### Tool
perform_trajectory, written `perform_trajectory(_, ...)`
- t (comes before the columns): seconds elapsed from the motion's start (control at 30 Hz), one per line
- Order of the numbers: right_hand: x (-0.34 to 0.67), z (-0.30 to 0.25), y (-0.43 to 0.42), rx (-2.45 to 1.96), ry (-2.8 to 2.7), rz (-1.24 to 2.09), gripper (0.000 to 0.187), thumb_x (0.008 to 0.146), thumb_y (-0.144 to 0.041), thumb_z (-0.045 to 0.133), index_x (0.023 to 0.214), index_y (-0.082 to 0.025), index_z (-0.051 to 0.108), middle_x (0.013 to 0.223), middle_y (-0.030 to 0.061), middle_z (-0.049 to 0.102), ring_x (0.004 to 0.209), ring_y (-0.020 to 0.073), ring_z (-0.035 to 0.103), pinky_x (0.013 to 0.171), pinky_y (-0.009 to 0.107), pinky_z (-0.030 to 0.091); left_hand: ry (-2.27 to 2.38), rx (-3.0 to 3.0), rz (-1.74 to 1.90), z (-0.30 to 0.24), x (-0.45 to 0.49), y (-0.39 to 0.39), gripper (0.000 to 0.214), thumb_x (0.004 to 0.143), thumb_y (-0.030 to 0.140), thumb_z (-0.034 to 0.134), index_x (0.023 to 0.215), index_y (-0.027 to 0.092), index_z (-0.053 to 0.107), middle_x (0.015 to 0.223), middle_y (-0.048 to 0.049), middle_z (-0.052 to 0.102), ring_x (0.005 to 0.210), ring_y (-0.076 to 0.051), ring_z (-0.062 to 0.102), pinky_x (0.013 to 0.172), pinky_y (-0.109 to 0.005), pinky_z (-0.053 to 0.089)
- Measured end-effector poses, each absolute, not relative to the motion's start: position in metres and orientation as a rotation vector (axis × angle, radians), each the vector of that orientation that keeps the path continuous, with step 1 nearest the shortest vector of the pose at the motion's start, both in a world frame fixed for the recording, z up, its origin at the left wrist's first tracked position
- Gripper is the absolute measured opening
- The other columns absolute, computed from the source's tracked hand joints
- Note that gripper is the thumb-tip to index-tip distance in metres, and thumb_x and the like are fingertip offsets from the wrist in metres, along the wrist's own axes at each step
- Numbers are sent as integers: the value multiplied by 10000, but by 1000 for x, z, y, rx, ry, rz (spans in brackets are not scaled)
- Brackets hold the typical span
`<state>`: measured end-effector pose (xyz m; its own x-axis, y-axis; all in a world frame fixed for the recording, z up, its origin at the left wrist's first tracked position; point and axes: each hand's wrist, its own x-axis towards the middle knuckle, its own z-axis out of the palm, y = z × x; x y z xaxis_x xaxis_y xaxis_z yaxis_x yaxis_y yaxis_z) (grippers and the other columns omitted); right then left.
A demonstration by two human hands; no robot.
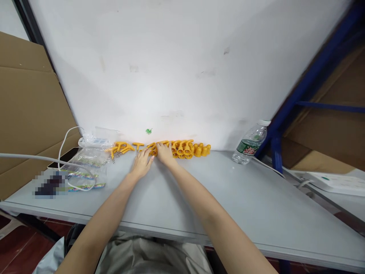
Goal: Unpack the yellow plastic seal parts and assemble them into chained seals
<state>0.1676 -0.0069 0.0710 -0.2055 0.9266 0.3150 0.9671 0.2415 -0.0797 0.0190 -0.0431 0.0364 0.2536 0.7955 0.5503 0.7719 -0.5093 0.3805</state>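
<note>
My left hand (142, 163) rests on the table at the row's left part, fingers stretched out and thumb apart, beside a yellow T-handle with a metal spiral (138, 145), like a corkscrew. Just right of it, my right hand (165, 153) reaches onto the yellow pieces, its fingers apart and partly covering them. Right of that hand, several yellow hollow parts (180, 152) with round open ends lie stacked against the white wall. Short yellow cylindrical pieces (201, 150) stand at the row's right end. Further left lies a small heap of yellow T-handles (122, 146) with metal spirals.
A clear plastic bottle (251, 142) with a green label leans to the right. Clear plastic bags (94, 154), a white cable (78, 165) and a dark phone (67, 156) lie at left. Cardboard (31, 110) borders the left side. A white power strip (333, 182) sits far right.
</note>
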Motion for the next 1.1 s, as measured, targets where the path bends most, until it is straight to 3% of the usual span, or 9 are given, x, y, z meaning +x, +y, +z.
perform_trajectory(0.13,162,69,-5,-1864,-2226,-219,491,904,-177,461,1392,-129,485,1401,222,552,1296,367,502,1154,662,64,1518,2457,1097,37,20,-43,385,983,370,391,1299,198,528,1358,-137,567,1292,-258,499,1073,-481,429)
perform_trajectory(0.27,166,71,-4,-1889,-2259,-112,664,895,-284,537,1519,-180,335,1590,189,322,1476,368,246,1156,679,31,1526,2444,1073,38,20,-44,386,985,371,387,1291,186,530,1357,-139,574,1290,-261,503,1082,-484,421)
perform_trajectory(0.37,181,77,-6,-1769,-2222,-69,748,902,-389,529,1565,-216,230,1641,147,207,1507,355,154,1153,687,60,1517,2452,1076,38,20,-44,387,988,384,378,1292,198,530,1354,-129,581,1280,-258,512,1077,-487,427)
perform_trajectory(0.53,247,74,-10,-1589,-1735,-346,598,926,-288,378,1509,-167,331,1601,184,283,1484,360,201,1119,729,101,1511,2467,1073,36,20,-43,369,985,378,388,1274,200,535,1343,-127,590,1261,-253,527,1069,-479,435)
perform_trajectory(0.7,326,34,-14,-1687,-1333,-347,530,881,-237,351,1390,-139,460,1515,220,399,1434,364,293,1091,758,147,1497,2475,1065,31,22,-43,356,982,361,386,1255,195,541,1324,-132,600,1247,-258,538,1056,-479,446)
perform_trajectory(0.8,346,11,-14,-1759,-1415,-297,542,828,-178,384,1351,-167,522,1478,180,470,1427,356,308,1100,761,141,1489,2471,1057,29,22,-43,349,976,363,397,1248,203,547,1318,-130,603,1236,-258,548,1052,-481,450)
perform_trajectory(1.0,340,4,-10,-1880,-1757,-280,743,746,-56,410,1459,-258,469,1551,83,421,1489,343,201,1114,781,57,1508,2445,1027,28,21,-43,336,968,352,407,1235,214,557,1305,-123,606,1233,-261,548,1043,-492,453)
perform_trajectory(1.1,337,7,-11,-1889,-1759,-247,679,782,-52,382,1429,-227,487,1530,95,448,1490,326,211,1122,773,37,1514,2433,1009,28,21,-43,331,962,335,413,1228,205,561,1309,-127,603,1231,-266,547,1038,-493,454)
